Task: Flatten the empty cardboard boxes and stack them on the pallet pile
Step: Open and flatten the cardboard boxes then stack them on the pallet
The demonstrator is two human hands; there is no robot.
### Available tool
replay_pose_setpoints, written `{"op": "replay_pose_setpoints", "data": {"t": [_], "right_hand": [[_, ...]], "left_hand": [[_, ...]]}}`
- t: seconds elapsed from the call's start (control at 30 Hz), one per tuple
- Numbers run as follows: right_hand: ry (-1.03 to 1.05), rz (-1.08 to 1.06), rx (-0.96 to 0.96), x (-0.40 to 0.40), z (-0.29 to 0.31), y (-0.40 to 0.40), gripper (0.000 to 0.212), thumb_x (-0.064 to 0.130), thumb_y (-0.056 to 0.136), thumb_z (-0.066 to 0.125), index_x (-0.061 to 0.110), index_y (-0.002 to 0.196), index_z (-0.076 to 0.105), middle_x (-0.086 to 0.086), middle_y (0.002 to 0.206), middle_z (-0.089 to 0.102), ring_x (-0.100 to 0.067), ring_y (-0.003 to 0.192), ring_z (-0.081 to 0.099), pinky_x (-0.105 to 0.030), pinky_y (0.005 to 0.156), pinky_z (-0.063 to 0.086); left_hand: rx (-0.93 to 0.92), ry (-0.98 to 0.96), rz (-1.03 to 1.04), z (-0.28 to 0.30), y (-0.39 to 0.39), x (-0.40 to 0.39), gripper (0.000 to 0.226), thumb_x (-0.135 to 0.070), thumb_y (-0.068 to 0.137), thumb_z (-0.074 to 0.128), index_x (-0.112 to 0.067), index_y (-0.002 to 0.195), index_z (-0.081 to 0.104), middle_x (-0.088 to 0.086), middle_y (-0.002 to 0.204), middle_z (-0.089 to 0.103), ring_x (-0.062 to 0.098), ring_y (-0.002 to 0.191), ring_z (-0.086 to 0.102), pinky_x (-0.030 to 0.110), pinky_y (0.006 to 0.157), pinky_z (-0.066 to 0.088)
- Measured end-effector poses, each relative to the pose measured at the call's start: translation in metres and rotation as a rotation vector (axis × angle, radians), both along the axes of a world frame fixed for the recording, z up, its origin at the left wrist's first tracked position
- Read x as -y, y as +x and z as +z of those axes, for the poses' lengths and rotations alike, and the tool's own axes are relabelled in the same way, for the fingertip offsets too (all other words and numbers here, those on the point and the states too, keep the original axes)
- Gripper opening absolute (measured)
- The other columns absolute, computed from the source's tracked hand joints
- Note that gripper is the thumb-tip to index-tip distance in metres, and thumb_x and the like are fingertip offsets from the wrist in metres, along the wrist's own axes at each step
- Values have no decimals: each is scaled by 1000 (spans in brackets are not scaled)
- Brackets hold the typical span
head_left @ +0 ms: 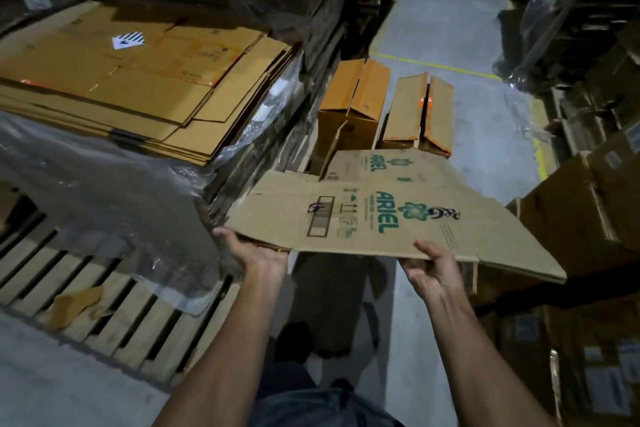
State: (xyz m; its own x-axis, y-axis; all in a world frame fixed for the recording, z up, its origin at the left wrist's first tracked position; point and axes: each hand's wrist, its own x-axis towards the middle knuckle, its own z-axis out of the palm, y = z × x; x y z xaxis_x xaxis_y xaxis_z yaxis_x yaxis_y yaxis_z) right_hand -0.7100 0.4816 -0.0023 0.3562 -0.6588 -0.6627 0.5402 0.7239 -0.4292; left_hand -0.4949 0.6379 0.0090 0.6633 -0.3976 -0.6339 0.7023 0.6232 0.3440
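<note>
A flattened brown cardboard box (pixel 388 215) with green ARIEL print is held level in front of me above the aisle floor. My left hand (pixel 254 250) grips its near left edge, thumb on top. My right hand (pixel 433 265) grips its near edge further right, thumb on top as well. To the upper left lies the pile of flattened boxes (pixel 138 80) on a plastic-wrapped stack. Two unflattened orange-brown boxes (pixel 353 104) (pixel 417 114) stand on the floor beyond the held box.
A wooden pallet (pixel 104 302) with torn cardboard scraps lies low at the left. Stacked cartons (pixel 588 236) line the right side. Wrapped stacks rise at the back. The grey aisle floor (pixel 457 28) with yellow lines runs ahead.
</note>
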Motion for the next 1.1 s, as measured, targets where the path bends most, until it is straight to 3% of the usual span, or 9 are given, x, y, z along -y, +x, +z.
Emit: {"op": "replay_pose_setpoints", "data": {"t": [0.07,0.17,0.33,0.4,0.47,0.67,0.77,0.93,1.1], "right_hand": [[24,5,29,-6,-15,-15,118,-20,32,84,17,139,49,-23,125,66,-44,110,65,-64,83,53],[-23,41,56,-11,-36,-38,137,-13,8,91,19,136,55,-19,123,68,-40,112,65,-59,81,56],[-54,160,121,-19,-48,-56,98,-12,11,93,14,105,75,-15,109,74,-33,96,73,-55,82,55],[-39,234,73,-20,-59,-65,68,-9,23,94,9,88,81,-14,98,76,-31,88,74,-54,85,54],[-60,310,-11,-22,-68,-72,79,-3,38,96,7,113,73,-13,113,73,-31,104,71,-56,91,55],[-32,222,97,-26,-69,-62,109,-9,42,91,16,141,53,-12,133,64,-30,118,64,-53,78,59],[-30,174,144,-24,-70,-55,123,-3,34,99,20,145,50,-10,137,61,-29,123,60,-57,81,58],[16,2,180,-27,-81,-56,102,11,36,103,21,131,65,-10,130,66,-34,116,65,-64,78,56],[211,-180,93,-32,-113,-50,119,25,33,104,22,141,54,-15,135,62,-39,129,53,-66,110,34]], "left_hand": [[-56,23,-7,-18,9,-21,101,-91,79,27,-21,152,35,18,153,40,41,139,40,66,113,26],[-72,92,-156,-46,27,-60,111,-93,78,19,-5,138,49,27,133,59,40,122,55,59,106,38],[34,539,-701,-48,48,-75,57,-58,97,48,-4,101,66,15,79,75,28,65,73,38,54,59],[84,699,-900,-46,51,-68,36,-42,100,53,-9,96,66,10,70,74,24,57,71,35,48,58],[111,804,-992,-45,55,-61,27,-33,99,58,-7,99,66,11,68,73,27,62,70,34,55,58],[317,1068,-803,-63,56,-36,35,-25,90,73,3,109,67,17,97,70,27,76,65,31,63,51],[497,1267,-690,-82,59,-36,63,-55,70,75,-1,102,70,16,102,73,32,86,69,42,82,58],[704,1362,-634,-51,53,-30,58,-56,81,72,-3,103,71,19,103,72,37,95,68,45,84,56],[954,1281,-538,-7,45,-5,75,-74,68,59,-13,109,73,11,98,75,32,91,70,48,80,58]]}}
